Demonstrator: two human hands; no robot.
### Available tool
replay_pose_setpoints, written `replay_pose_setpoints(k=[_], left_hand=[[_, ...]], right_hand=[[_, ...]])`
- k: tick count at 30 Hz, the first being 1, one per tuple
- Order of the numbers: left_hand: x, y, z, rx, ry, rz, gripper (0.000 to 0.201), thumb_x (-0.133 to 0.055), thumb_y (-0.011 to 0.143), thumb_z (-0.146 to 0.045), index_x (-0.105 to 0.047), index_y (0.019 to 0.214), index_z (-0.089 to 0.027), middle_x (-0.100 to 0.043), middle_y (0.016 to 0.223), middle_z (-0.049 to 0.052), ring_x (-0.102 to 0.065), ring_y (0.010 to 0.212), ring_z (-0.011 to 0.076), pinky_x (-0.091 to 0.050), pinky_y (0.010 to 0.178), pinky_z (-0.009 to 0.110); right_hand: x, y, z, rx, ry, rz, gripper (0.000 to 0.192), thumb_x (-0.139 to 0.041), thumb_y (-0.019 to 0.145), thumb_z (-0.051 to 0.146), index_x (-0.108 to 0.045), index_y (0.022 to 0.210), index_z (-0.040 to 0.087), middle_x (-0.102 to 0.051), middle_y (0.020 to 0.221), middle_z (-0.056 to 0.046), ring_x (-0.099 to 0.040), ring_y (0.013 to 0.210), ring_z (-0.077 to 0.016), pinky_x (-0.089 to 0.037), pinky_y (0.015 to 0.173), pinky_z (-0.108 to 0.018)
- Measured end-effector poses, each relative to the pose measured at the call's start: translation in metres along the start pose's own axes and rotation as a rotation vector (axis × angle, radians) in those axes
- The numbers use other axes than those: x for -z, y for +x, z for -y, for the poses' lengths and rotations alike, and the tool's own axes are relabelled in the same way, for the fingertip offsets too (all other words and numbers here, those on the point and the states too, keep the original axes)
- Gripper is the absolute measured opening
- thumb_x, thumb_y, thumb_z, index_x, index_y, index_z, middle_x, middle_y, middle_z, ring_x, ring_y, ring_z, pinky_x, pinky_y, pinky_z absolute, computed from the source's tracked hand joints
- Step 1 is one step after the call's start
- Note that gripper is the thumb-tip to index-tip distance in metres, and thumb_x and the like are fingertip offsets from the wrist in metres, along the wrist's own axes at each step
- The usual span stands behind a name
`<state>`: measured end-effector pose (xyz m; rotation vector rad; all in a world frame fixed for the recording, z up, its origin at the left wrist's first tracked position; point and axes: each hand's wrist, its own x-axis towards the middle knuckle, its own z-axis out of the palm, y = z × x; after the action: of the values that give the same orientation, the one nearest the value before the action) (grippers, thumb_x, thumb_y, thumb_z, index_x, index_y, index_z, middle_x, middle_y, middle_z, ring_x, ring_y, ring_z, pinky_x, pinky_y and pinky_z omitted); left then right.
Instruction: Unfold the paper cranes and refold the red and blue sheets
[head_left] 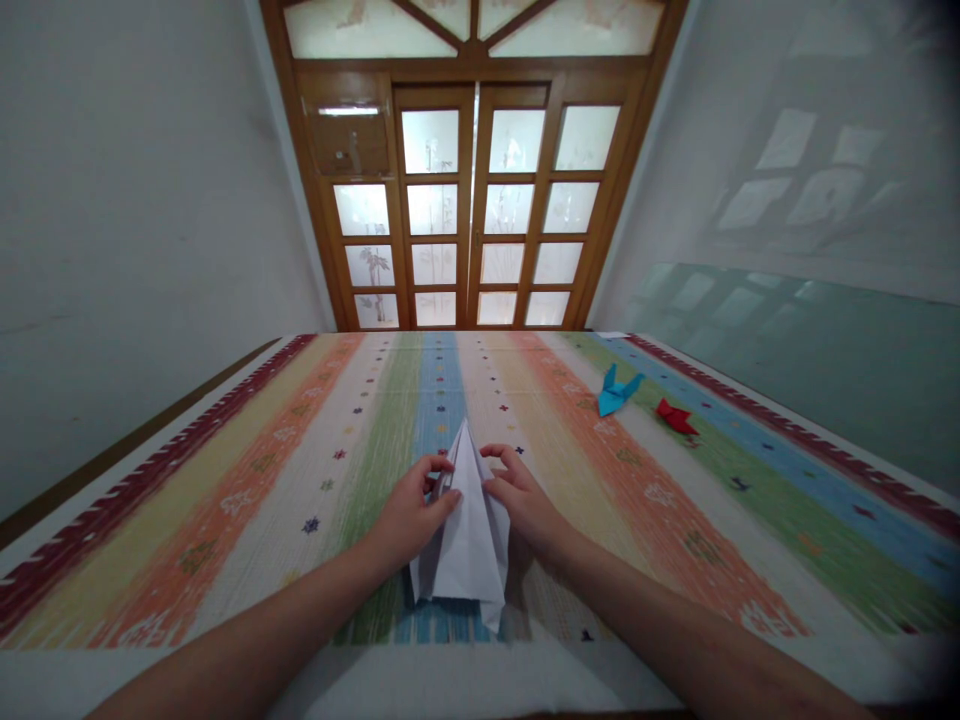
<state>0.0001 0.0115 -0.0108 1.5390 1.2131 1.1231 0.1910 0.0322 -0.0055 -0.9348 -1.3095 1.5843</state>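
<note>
A white sheet of paper [469, 540], folded into a long shape like a paper plane, lies before me with its narrow point facing away. Creases run down its length, and its wide near end has loose flaps. My left hand [420, 505] pinches the left edge, thumb on top and fingers curled beside and behind it. On the opposite edge, my right hand [521, 495] has its thumb against the paper and its index finger bent near the tip. Some fingertips of both hands are hidden.
A striped, patterned cloth [285, 490] covers the table. At the right lie a blue folded-paper figure [616, 393] and a red folded-paper figure [675, 416]. Glazed wooden doors [472, 200] stand beyond the table, with walls on both sides.
</note>
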Motion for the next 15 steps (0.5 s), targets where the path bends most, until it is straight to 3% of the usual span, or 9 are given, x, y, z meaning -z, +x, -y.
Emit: replay_pose_setpoints(k=[4, 9, 15], left_hand=[[0.002, 0.004, 0.0, -0.008, -0.014, -0.039, 0.025, -0.067, 0.08, -0.03, -0.057, 0.101, -0.02, -0.064, 0.104, 0.006, -0.06, 0.077, 0.0164, -0.048, 0.071, 0.029], [0.005, 0.01, 0.007, -0.013, -0.06, -0.072, 0.015, -0.061, 0.084, -0.028, -0.054, 0.094, -0.021, -0.062, 0.089, 0.003, -0.061, 0.079, 0.0176, -0.047, 0.071, 0.029], [0.009, 0.013, 0.011, -0.026, 0.013, -0.045, 0.015, -0.063, 0.087, -0.034, -0.057, 0.087, -0.021, -0.063, 0.085, 0.004, -0.06, 0.076, 0.0175, -0.045, 0.069, 0.028]], right_hand=[[0.001, 0.001, -0.001, 0.011, -0.033, 0.014, 0.035, -0.066, 0.078, 0.034, -0.046, 0.105, 0.026, -0.065, 0.072, 0.003, -0.062, 0.059, -0.0179, -0.045, 0.055, -0.028], [0.005, 0.004, -0.001, 0.103, -0.254, -0.095, 0.026, -0.071, 0.08, 0.04, -0.053, 0.08, 0.021, -0.055, 0.064, 0.004, -0.051, 0.057, -0.0126, -0.034, 0.053, -0.024], [0.009, 0.007, 0.0, 0.115, -0.327, -0.124, 0.026, -0.069, 0.082, 0.042, -0.063, 0.076, 0.018, -0.062, 0.07, 0.0, -0.056, 0.063, -0.0147, -0.04, 0.058, -0.027]])
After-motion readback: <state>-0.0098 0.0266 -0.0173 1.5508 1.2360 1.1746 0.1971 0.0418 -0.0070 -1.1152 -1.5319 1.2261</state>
